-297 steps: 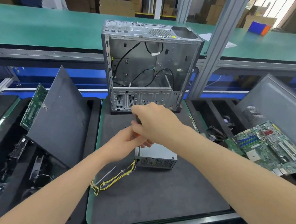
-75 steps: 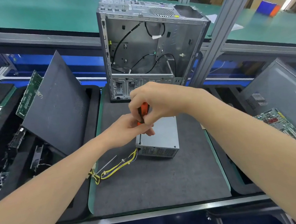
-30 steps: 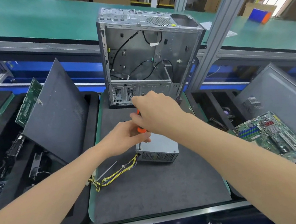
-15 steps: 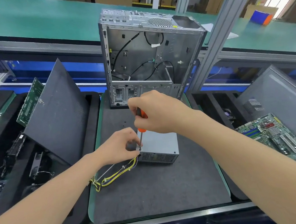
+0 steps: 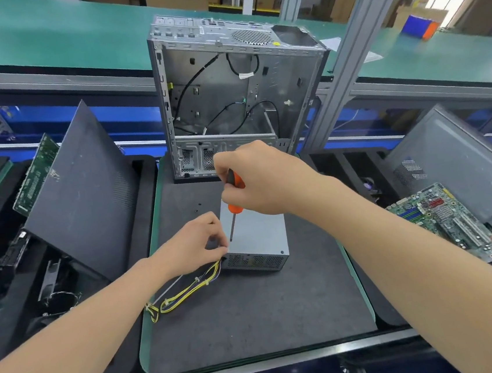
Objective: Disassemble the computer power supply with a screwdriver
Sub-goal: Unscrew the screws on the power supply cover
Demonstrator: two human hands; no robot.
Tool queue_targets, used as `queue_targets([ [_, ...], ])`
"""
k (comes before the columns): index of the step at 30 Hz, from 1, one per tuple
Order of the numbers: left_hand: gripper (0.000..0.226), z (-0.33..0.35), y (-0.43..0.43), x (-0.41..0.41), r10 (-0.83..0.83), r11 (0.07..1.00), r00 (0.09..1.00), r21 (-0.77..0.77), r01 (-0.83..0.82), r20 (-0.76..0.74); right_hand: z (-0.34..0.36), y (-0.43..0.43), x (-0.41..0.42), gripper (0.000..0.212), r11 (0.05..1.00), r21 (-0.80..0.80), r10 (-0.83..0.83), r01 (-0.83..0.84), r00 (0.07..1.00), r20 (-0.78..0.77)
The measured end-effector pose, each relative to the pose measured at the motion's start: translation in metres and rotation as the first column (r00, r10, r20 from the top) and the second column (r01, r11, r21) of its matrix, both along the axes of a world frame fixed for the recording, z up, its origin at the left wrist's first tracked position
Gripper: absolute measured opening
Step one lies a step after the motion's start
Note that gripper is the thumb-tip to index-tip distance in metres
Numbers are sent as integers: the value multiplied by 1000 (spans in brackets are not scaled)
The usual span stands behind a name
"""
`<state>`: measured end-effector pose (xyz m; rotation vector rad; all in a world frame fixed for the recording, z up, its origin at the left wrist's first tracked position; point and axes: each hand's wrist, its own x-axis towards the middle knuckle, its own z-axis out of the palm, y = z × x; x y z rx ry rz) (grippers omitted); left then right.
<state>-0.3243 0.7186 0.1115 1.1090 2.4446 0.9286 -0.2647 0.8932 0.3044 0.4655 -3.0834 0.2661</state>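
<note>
The grey power supply (image 5: 259, 239) lies flat on the dark mat (image 5: 252, 313), its vented side facing me and yellow wires (image 5: 186, 293) trailing to the left. My right hand (image 5: 256, 179) grips an orange-and-black screwdriver (image 5: 234, 199) upright, with its tip at the near left corner of the supply's top. At that same corner my left hand (image 5: 196, 246) has its fingertips pinched together beside the tip. What they pinch is too small to tell.
An empty open computer case (image 5: 238, 96) stands at the mat's far end. A dark side panel (image 5: 85, 203) leans on the left tray beside a green circuit board (image 5: 35, 175). Right: a motherboard (image 5: 446, 223) and another grey panel (image 5: 461, 163).
The screwdriver has risen from under my hands, so its shaft now shows. My left hand has slid down from the handle to the supply's near left corner.
</note>
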Motion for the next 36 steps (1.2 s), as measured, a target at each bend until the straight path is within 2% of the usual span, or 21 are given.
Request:
queue_targets([
  [5,12,0,2,-2,-10,999,1000,-46,11,14,1,3,1,10,1000,-4,-10,10,1000,0],
  [7,12,0,4,-4,22,1000,1000,-19,-22,20,1,4,2,10,1000,-7,-18,18,1000,3],
  [13,17,7,3,-27,237,969,969,88,-230,-74,0,5,2,11,1000,-10,-20,20,1000,3],
  [16,8,-8,-7,-42,403,914,914,83,-398,-56,-1,6,0,11,999,-26,-32,31,999,-4],
  [21,13,-45,-17,-63,585,810,811,66,-583,-15,-8,10,-1,9,995,-81,-64,62,998,-27],
  [36,15,-82,20,-108,681,730,732,78,-679,-7,-22,45,6,10,980,-106,-175,168,983,-55],
])
